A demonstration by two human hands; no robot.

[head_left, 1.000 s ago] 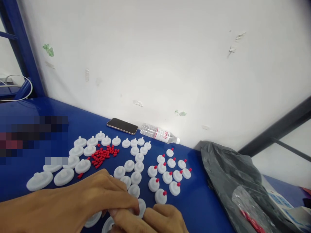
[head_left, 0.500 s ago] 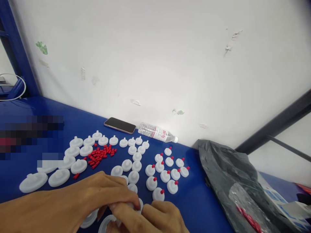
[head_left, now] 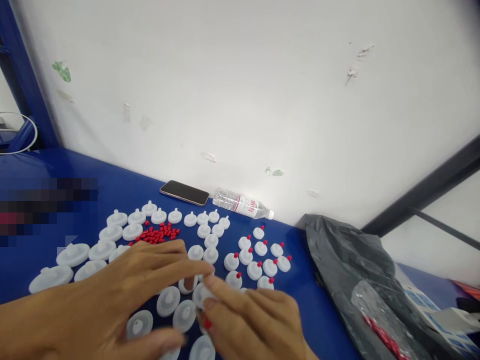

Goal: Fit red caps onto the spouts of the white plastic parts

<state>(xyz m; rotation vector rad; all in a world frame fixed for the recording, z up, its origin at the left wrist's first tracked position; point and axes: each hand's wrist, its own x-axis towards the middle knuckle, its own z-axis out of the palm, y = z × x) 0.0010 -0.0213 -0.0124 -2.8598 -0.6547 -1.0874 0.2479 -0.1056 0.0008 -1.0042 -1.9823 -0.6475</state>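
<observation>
My left hand (head_left: 150, 285) stretches over the white nozzled discs with its thumb spread from the fingers, holding nothing I can see. Its forefinger tip meets the fingers of my right hand (head_left: 258, 315). My right hand is bent closed around a small piece; a red cap (head_left: 207, 323) shows under the fingertips, and the rest is mostly hidden. Around and below the hands lie uncapped white discs, including a white disc (head_left: 184, 316) and another white disc (head_left: 139, 325). Beyond the left hand is a pile of loose red caps (head_left: 159, 232).
Right of the middle, several discs wear red caps, such as a capped disc (head_left: 254, 270). Uncapped discs (head_left: 110, 233) sit on the left. At the wall lie a phone (head_left: 184, 193) and a plastic bottle (head_left: 240, 204). A dark plastic bag (head_left: 333, 260) covers the right side of the blue table (head_left: 300, 320).
My hands were pressed together at the front. My left hand has opened and moved up over the discs; my right hand has shifted slightly, with a red cap now visible under it.
</observation>
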